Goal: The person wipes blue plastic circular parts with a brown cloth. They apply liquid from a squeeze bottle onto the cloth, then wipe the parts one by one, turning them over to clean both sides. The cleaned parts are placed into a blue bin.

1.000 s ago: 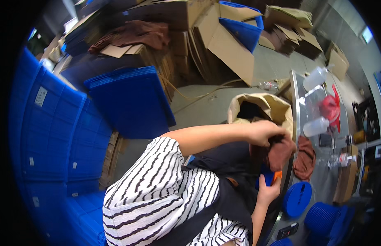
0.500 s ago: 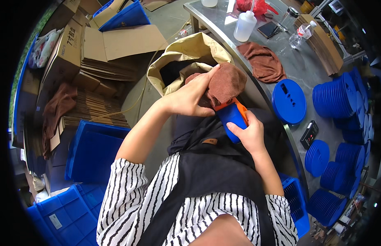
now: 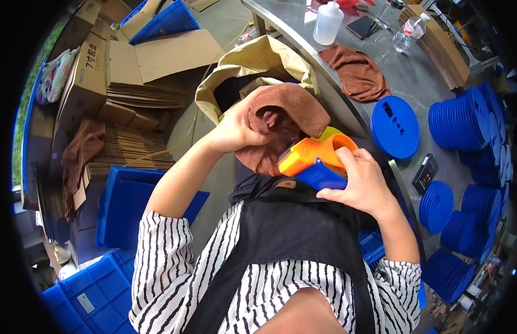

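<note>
My left hand [image 3: 234, 129] is closed on a brown cloth [image 3: 294, 106], which folds over in front of my lap and hides some of my fingers. My right hand [image 3: 371, 181] grips an orange and blue plastic hand tool [image 3: 311, 157] with a rounded orange loop at its back end. The tool's narrow orange end points toward the cloth's opening and is close against it. A bit of yellow-green shows behind the loop. Past the cloth, a large tan sack [image 3: 258, 53] stands with its mouth wide open.
On the metal table [image 3: 347, 119] at right are a second brown cloth [image 3: 356, 72], a squeeze bottle [image 3: 328, 23], a water bottle [image 3: 410, 33], a blue disc [image 3: 395, 127], a small black device [image 3: 425, 173] and stacked blue reels [image 3: 453, 125]. Flattened cardboard [image 3: 178, 53] and blue crates [image 3: 94, 295] line the left.
The tool has turned from pointing up under the cloth to lying sideways, its orange side now showing. The cloth in my left hand has opened out and shifted slightly left.
</note>
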The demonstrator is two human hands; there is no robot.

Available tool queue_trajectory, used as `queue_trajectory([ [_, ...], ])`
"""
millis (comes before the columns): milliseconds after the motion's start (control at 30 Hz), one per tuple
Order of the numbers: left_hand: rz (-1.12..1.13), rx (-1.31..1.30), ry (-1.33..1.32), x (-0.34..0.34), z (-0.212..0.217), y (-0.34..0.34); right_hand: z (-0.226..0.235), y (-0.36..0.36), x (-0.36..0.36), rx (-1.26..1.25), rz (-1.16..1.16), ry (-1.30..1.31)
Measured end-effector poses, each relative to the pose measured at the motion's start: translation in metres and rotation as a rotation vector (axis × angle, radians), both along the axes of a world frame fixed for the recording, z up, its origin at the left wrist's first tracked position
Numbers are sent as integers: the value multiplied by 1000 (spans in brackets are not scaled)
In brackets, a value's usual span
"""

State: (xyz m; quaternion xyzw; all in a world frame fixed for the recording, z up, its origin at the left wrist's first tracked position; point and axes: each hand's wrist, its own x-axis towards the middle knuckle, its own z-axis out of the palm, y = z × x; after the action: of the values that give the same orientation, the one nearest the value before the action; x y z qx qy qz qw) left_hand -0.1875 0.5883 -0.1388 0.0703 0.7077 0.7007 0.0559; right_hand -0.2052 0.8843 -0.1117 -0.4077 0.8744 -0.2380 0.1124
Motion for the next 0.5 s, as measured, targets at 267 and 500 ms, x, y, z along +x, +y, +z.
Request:
queue_trajectory([
  [267,113,118,-144,31,-4,-22,-14,24,-40,120,19,126],
  [500,35,401,-325,34,-9,-12,-25,-15,-44,58,-109,160],
])
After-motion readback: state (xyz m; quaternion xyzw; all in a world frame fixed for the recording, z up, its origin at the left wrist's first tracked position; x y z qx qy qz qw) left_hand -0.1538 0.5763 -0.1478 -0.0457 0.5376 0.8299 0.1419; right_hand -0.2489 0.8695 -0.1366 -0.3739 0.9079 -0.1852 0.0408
